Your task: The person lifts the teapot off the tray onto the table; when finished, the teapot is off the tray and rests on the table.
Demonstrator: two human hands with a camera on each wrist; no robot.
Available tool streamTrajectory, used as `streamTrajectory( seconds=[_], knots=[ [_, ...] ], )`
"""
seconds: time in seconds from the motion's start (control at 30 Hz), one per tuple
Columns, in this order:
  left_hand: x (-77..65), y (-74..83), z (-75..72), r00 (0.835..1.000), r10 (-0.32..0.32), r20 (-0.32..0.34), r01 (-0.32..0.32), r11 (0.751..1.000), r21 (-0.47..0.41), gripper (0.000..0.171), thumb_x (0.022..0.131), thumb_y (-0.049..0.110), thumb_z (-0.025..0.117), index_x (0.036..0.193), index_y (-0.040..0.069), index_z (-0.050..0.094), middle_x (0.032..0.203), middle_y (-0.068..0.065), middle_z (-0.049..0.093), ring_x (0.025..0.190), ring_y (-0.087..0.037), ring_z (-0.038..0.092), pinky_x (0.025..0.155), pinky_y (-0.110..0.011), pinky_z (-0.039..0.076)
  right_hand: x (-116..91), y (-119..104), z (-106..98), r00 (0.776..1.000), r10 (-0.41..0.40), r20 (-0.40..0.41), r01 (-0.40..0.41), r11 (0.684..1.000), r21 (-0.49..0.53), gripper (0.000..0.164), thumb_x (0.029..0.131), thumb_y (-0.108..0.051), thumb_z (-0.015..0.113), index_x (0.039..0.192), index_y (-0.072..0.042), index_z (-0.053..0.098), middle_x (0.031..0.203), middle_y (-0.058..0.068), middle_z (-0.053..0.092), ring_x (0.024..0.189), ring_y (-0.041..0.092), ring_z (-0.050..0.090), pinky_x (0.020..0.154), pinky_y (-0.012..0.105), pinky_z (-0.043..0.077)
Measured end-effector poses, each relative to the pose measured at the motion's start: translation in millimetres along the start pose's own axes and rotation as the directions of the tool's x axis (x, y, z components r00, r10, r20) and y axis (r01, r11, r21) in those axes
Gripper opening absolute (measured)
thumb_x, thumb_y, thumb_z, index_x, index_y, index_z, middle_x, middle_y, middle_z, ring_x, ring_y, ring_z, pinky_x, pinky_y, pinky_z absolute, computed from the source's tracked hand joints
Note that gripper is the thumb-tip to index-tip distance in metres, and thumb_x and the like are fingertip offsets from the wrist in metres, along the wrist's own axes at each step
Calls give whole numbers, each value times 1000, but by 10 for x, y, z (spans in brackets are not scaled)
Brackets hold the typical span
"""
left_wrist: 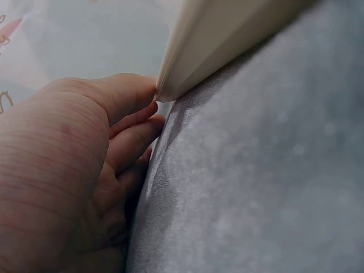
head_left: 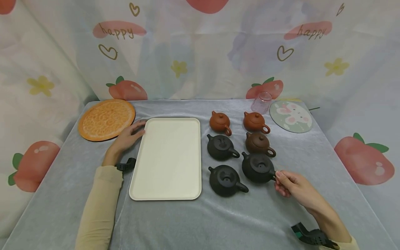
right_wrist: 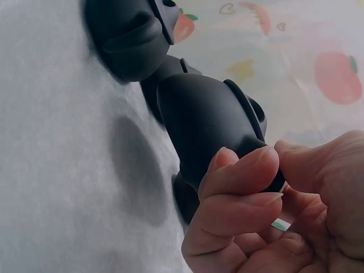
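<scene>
My right hand (head_left: 296,189) pinches the handle of a black teapot (head_left: 258,168) between thumb and fingers. In the right wrist view that teapot (right_wrist: 202,122) hangs above the cloth, its shadow below it. Left of it sit two more black teapots, one in front (head_left: 225,181) and one behind (head_left: 220,148). A dark brown teapot (head_left: 258,142) is just behind the held one. My left hand (head_left: 125,139) rests by the far left corner of a cream tray (head_left: 168,159). In the left wrist view its fingertips touch the tray's edge (left_wrist: 199,48).
Two reddish-brown teapots, one left (head_left: 219,122) and one right (head_left: 254,121), stand farther back. A clear glass (head_left: 261,103) and a round rabbit-patterned mat (head_left: 290,117) are at the back right. An orange round mat (head_left: 106,119) lies back left. Grey cloth (head_left: 175,225) covers the table.
</scene>
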State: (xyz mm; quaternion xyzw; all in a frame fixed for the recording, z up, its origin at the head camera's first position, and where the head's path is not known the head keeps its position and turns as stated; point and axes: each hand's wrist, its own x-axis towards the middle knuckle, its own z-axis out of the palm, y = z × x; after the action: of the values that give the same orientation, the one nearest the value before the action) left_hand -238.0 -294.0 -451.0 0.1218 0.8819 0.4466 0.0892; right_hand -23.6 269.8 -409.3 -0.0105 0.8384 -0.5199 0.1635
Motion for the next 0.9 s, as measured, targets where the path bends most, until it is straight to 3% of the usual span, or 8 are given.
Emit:
streamTrajectory(
  seconds=[0.13,0.43,0.9],
  knots=[
    [-27,56,-4,1000,-8,5,8,1000,-12,54,101,22,55,149,2,39,160,-22,21,150,-38,11,116,-61,15,-7,29,2,1000,3,-8,-3,1000,-4,45,107,-30,38,86,6,56,64,1,51,54,13,46,49,34,39],
    [-133,357,-18,1000,-24,18,24,1000,-20,52,101,13,54,146,-5,38,158,-27,21,149,-42,11,116,-61,15,-27,134,-39,1000,9,12,-9,1000,19,46,108,-29,36,87,7,55,65,0,50,54,15,45,49,36,37],
    [-145,387,-8,999,-25,21,26,999,-41,52,101,15,53,147,-5,38,158,-28,19,148,-43,11,115,-64,15,-62,251,-83,999,34,31,-35,999,22,47,107,-32,36,87,6,55,65,-1,52,54,13,46,50,35,40]
  ],
)
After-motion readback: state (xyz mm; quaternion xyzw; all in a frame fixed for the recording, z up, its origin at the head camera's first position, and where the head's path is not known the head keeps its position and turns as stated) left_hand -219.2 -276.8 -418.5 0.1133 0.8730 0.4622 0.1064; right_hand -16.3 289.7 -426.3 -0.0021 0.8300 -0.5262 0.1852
